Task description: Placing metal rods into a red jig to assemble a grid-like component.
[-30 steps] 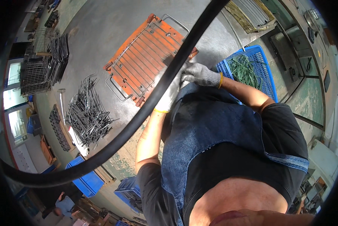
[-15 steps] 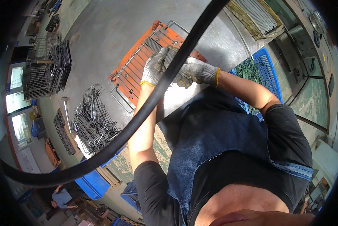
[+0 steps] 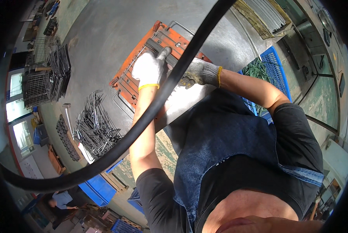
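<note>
Left gloved hand [image 3: 148, 69] is gripping grey rods [image 3: 154, 46] over the orange fixture [image 3: 131, 88], right gloved hand [image 3: 199, 72] is sitting at its near-right side, can't tell if holding anything.

Thin grey rods [image 3: 154, 46], side by side, over flat orange jig [image 3: 168, 39].

- A metalworking workshop is shown.
- Metal rods [image 3: 96, 128] are heaped on a grey counter [image 3: 94, 48] at nine o'clock.
- Wire grids [image 3: 36, 87] are stacked at ten o'clock.
</note>
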### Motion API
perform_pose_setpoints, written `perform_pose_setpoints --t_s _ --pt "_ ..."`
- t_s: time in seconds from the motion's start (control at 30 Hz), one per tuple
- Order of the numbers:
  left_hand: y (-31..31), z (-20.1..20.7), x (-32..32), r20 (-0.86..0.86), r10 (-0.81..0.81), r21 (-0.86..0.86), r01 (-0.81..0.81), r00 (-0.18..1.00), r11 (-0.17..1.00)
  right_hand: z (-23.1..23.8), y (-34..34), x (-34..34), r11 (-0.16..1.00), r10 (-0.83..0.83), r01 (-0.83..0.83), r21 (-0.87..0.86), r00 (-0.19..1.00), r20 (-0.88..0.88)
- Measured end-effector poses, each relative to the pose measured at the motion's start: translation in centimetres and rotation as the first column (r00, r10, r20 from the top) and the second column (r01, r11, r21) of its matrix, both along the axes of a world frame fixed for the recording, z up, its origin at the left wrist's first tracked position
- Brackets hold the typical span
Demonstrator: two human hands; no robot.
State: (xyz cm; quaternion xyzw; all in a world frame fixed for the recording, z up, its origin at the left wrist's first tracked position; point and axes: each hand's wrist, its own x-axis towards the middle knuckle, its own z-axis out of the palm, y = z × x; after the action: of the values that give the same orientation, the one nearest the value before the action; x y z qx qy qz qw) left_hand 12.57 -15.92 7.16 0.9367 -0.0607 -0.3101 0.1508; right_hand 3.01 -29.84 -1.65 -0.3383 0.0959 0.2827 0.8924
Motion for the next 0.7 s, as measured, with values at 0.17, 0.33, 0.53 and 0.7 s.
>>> perform_pose_setpoints --t_s 0.17,0.33,0.53,0.7 --pt "0.4 -3.9 -0.4 0.822 -0.264 -0.032 0.504 0.504 0.863 -0.3 -0.8 -0.3 0.986 0.036 -0.003 -0.166 0.979 0.2" --pt "0.3 -7.4 -0.8 0.903 -0.303 0.13 0.478 0.305 0.869 7.3 -2.4 -2.1 -0.03 0.574 0.185 -0.982 0.808 0.135" --pt "-1.3 -4.4 -1.9 0.845 -0.387 0.201 0.451 0.369 0.869 6.0 -7.8 0.0 -0.115 0.449 0.764 -0.635 0.61 0.652" --pt "0.1 -5.9 -1.3 0.872 -0.4 0.105 0.693 0.281 0.714 -3.6 -6.9 1.8 -0.258 0.373 0.726 -0.637 0.684 0.627"
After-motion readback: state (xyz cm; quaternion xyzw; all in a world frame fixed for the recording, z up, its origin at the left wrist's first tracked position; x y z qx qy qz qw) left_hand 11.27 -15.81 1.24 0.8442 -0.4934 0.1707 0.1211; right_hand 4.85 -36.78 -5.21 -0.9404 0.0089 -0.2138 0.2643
